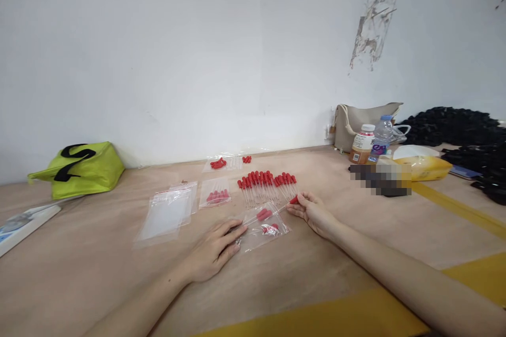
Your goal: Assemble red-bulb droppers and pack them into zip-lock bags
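My right hand [314, 214] pinches a dropper by its red rubber bulb [293, 200]. The dropper's clear stem points left, over a clear zip bag [253, 243]. Several red-bulbed droppers show in that bag, lying at different angles. At the bag's left edge, my left hand [217, 253] grips the plastic between fingers and thumb. Just behind the bag lies a row of loose droppers [259, 181], red bulbs away from me and clear stems toward me. A filled zip bag [215, 193] with red bulbs rests to the left of that row.
A stack of flat clear bags [166, 213] lies left of centre. Farther back are another bag of red-bulbed droppers [218, 163]. At left stand a lime-green bag [87, 171] and a white device [27, 226]. Bottles [361, 145], a grey bag [366, 114] and black items [450, 125] occupy the right.
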Action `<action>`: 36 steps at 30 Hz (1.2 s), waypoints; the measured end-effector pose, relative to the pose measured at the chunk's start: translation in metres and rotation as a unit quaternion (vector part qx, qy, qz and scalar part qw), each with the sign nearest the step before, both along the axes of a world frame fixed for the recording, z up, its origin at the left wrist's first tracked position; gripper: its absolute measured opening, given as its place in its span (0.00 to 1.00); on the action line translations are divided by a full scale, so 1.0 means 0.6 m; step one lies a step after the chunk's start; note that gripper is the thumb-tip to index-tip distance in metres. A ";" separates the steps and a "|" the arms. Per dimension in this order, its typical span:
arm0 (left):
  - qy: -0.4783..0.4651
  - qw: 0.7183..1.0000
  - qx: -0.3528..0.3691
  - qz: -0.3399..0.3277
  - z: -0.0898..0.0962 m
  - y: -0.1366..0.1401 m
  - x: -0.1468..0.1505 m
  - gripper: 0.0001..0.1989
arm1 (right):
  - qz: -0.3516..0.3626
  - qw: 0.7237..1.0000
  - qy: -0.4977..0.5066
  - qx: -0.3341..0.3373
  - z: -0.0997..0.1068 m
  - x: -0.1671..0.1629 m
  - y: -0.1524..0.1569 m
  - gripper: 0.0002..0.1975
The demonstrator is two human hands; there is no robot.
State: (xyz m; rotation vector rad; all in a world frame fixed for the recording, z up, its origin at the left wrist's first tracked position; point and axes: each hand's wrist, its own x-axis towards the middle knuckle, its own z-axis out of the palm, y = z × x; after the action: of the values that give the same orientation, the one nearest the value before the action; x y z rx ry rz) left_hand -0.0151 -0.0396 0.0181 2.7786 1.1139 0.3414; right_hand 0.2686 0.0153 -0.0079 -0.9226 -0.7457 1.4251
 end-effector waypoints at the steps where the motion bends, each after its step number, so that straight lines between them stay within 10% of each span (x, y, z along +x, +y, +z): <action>1: -0.003 1.000 0.001 -0.001 0.000 0.000 0.000 0.21 | 0.010 1.000 -0.004 0.002 0.000 0.001 -0.001 0.06; 6: -0.009 1.000 -0.003 0.002 0.000 -0.001 0.000 0.20 | 0.087 0.985 -0.139 0.054 -0.003 0.003 -0.007 0.06; 12: -0.007 1.000 -0.002 0.004 -0.001 -0.001 0.000 0.21 | 0.116 0.898 -0.389 0.172 -0.011 -0.012 -0.007 0.11; 20: -0.012 1.000 -0.008 0.003 -0.001 0.001 0.001 0.20 | 0.168 0.887 -0.370 0.218 -0.008 -0.019 -0.016 0.12; 24: -0.017 1.000 -0.016 -0.009 -0.002 0.002 -0.001 0.18 | 0.071 0.881 -0.428 0.190 -0.002 0.010 0.022 0.10; 31: -0.030 0.999 -0.008 -0.016 -0.004 0.003 -0.002 0.19 | -0.088 0.703 -0.675 0.206 0.027 0.050 0.141 0.10; 36: -0.018 1.000 -0.008 -0.012 -0.005 0.003 -0.002 0.19 | -0.074 0.672 -0.703 0.220 0.034 0.020 0.180 0.11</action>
State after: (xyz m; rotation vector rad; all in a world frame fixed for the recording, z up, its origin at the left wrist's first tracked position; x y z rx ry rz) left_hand -0.0160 -0.0381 0.0153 2.7581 1.0683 0.3766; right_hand 0.2806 0.1232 0.0122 -1.5613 -1.9645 0.0475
